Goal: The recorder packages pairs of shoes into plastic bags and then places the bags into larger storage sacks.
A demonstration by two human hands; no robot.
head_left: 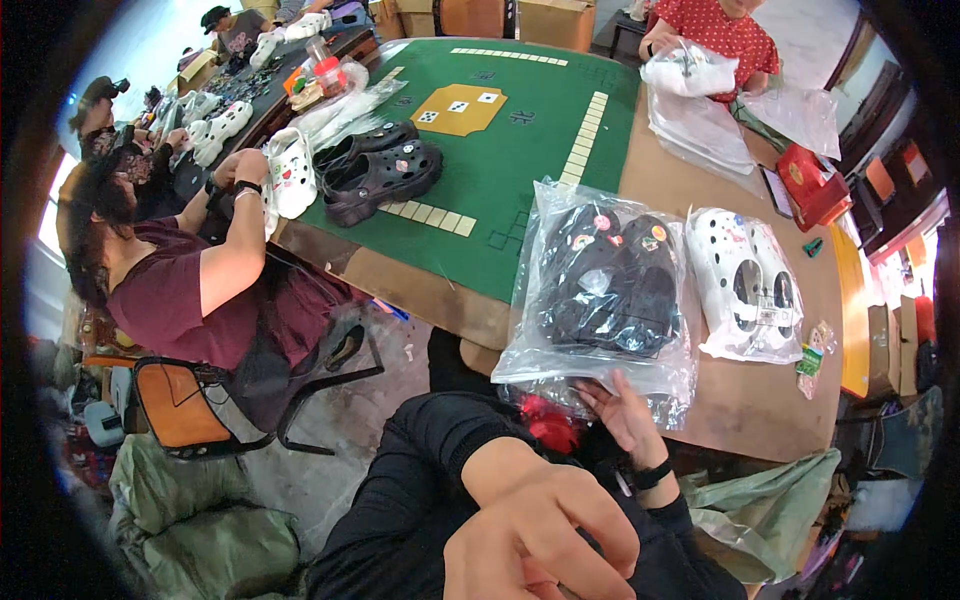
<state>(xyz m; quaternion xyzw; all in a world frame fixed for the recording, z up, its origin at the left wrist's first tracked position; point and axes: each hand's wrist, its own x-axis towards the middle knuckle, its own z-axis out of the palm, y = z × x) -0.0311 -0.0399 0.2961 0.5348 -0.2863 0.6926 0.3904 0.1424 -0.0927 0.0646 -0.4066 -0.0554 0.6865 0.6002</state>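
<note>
A clear plastic bag (pixel 520 340) lies before me on the table's near edge, with a pair of black clogs (pixel 610 285) decorated with colorful charms inside. My right hand (pixel 625 415), a dark band at its wrist, is at the bag's near edge with fingers apart and palm partly showing. Close to the camera, my left hand (pixel 540 525) is bent downward with curled fingers; whatever they hold, if anything, is hidden. Right of the bag sits a pair of white clogs (pixel 745 280) in clear plastic. Something red and shiny (pixel 550 425) shows below the bag's edge.
Unbagged black clogs (pixel 385 175) stand on the green table mat (pixel 480 260). At left, a seated person (pixel 190 270) handles white clogs (pixel 291 172); another person (pixel 720 45) across the table handles a bagged item. A red bag (pixel 812 185) and small packet (pixel 815 360) lie right.
</note>
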